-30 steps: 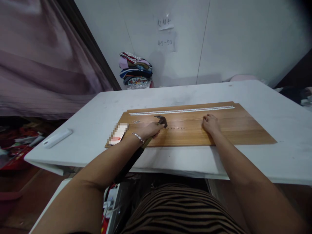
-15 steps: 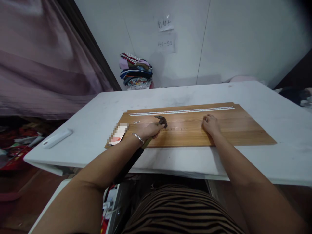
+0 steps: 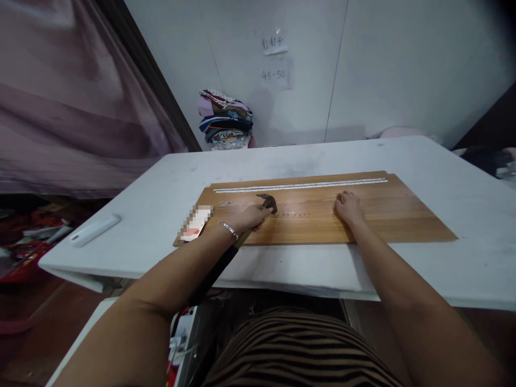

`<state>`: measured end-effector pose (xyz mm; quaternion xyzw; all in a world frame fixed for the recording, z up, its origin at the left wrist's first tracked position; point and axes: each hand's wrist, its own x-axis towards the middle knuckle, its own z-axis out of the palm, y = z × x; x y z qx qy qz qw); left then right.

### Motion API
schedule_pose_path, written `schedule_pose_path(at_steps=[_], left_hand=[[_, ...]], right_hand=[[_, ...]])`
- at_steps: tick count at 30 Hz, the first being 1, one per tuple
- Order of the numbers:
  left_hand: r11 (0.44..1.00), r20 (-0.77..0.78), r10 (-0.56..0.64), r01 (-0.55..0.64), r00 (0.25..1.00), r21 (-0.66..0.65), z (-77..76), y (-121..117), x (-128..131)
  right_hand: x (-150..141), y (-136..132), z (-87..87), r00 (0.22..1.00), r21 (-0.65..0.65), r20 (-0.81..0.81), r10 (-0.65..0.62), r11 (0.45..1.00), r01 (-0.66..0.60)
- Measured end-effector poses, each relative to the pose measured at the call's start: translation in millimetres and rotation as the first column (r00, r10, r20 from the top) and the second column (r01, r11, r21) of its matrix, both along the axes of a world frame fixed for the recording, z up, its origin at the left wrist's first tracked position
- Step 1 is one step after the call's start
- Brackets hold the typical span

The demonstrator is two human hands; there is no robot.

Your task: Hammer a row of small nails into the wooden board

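As left hand [image 3: 252, 216] grips hammer [image 3: 269, 202], right [image 3: 349, 207] curled

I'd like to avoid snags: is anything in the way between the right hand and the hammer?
Between the right hand and the hammer, only a row of small dark dots shows on the board. Nothing visible stands up there; the white strips run farther back.

The left hand [image 3: 253, 217] grips a hammer [image 3: 269, 202] over the wooden board [image 3: 322, 228], which lies on the white table [image 3: 141, 215]. Over there the right hand [image 3: 349, 207] rests on the board, right of a row of small nails [image 3: 299, 214].
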<state>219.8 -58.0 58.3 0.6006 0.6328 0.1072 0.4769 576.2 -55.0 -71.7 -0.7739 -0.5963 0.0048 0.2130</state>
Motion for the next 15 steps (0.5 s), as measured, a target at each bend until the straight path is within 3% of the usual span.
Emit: schedule_pose_path(at_steps=[11,15], left_hand=[[1.000,-0.008,0.008,-0.008,1.000,-0.019,-10.8,4,-3],[1.000,-0.014,0.013,-0.013,1.000,-0.010,-7.5,3,-2]], right_hand=[[0,0,-0.2,1.000,0.019,-0.002,-0.008,1.000,0.008],[0,0,0.2,1.000,-0.003,0.007,-0.003,1.000,0.003]])
